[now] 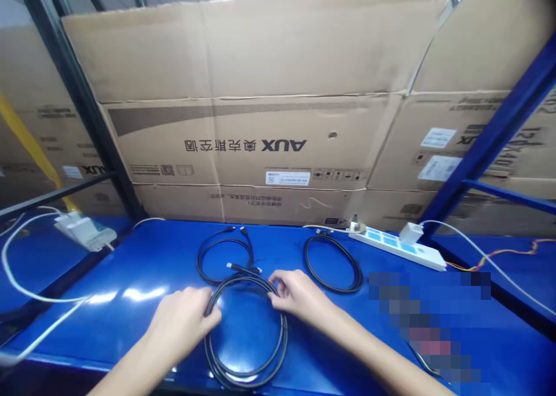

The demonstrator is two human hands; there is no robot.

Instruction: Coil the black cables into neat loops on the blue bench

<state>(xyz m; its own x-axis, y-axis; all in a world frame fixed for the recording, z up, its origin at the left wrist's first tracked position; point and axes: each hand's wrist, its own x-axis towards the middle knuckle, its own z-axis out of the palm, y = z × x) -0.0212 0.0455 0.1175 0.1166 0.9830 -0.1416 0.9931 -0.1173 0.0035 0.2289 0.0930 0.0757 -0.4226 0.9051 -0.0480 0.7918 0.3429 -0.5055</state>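
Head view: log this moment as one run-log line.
left hand: fingers on black cable coil | right hand: fingers on same coil | nearby: second coil, third coil, white power strip

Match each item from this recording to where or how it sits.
Items:
1. left hand
2. right hand
3. white power strip
4. cardboard carton

Places and states:
A. printed upside down, behind the blue table
B. on the right side of the nearest black cable coil
C. carrying a white plug block
D. on the left side of that coil

Pairs: 1-D, 2-B, 3-C, 4-A
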